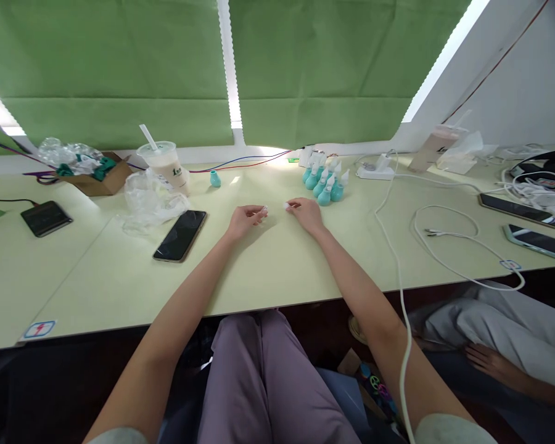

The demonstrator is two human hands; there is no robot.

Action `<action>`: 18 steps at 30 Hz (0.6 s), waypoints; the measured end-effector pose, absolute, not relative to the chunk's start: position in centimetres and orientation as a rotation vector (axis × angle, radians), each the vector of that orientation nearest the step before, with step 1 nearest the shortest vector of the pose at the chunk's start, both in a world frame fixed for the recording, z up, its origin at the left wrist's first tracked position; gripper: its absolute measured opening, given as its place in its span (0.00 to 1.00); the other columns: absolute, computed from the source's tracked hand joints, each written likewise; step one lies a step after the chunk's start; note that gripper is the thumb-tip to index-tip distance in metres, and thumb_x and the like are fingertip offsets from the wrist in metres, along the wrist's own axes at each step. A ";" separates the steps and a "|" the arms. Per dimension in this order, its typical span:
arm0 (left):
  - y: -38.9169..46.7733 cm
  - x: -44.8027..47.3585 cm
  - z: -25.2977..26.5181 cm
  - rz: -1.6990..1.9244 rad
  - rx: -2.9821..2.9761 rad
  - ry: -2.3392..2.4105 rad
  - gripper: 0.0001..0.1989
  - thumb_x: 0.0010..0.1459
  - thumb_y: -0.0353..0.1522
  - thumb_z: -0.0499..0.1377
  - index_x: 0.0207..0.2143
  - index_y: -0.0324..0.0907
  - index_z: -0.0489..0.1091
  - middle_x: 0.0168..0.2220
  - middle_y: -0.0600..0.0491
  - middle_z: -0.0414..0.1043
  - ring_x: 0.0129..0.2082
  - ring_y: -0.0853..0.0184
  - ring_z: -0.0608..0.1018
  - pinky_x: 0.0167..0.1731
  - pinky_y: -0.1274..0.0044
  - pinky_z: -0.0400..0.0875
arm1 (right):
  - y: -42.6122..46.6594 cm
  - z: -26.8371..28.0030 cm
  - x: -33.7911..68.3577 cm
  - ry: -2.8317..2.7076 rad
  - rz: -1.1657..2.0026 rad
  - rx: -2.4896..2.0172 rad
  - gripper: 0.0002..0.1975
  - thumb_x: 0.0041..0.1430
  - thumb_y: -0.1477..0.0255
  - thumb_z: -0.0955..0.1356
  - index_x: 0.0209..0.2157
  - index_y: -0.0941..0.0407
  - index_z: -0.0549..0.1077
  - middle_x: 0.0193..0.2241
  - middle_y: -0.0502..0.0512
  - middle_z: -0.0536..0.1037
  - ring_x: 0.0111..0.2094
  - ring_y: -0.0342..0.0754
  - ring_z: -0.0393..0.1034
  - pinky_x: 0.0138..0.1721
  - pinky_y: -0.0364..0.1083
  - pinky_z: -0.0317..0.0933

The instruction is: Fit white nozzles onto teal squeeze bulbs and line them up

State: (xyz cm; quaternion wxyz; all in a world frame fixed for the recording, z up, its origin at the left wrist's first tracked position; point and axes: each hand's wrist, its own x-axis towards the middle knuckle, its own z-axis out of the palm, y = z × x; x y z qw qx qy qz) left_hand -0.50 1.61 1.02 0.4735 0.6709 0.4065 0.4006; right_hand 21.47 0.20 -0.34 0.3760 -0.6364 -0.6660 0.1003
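Left hand, just left of frame centre: rests on the table, fingers curled, tips pinching a small white piece. Piece too small to make out shape.

Right hand, just right of centre: also resting on the table, fingertips pinching a second white piece, equally tiny. The two pieces face each other across a short gap, near but apart.

Teal bulbs with white tips: upright cluster above and right of the right hand, close by.
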 end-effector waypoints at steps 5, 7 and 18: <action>2.0 -0.9 1.2 1.015 1.620 1.000 0.30 0.38 0.49 0.68 0.39 0.38 0.77 0.29 0.49 0.76 0.24 0.69 0.73 0.29 0.75 0.69 | -0.9 1.0 19.4 -1.671 0.411 -1.321 0.11 0.56 0.63 0.68 0.39 0.49 0.80 0.37 0.51 0.81 0.32 0.46 0.72 0.40 0.46 0.64; 2.1 -1.0 1.2 1.010 1.651 1.020 0.30 0.37 0.48 0.69 0.40 0.38 0.77 0.26 0.50 0.75 0.23 0.69 0.72 0.28 0.75 0.68 | -1.5 1.5 18.7 -1.693 0.403 -1.252 0.12 0.56 0.62 0.68 0.39 0.49 0.80 0.37 0.51 0.80 0.34 0.46 0.71 0.39 0.45 0.64; 1.7 -0.5 0.8 1.000 1.850 0.976 0.22 0.48 0.46 0.63 0.40 0.40 0.75 0.29 0.52 0.74 0.22 0.72 0.72 0.28 0.77 0.67 | -1.8 1.6 18.4 -1.662 0.418 -1.300 0.10 0.56 0.62 0.69 0.37 0.48 0.81 0.37 0.51 0.81 0.32 0.48 0.72 0.40 0.48 0.63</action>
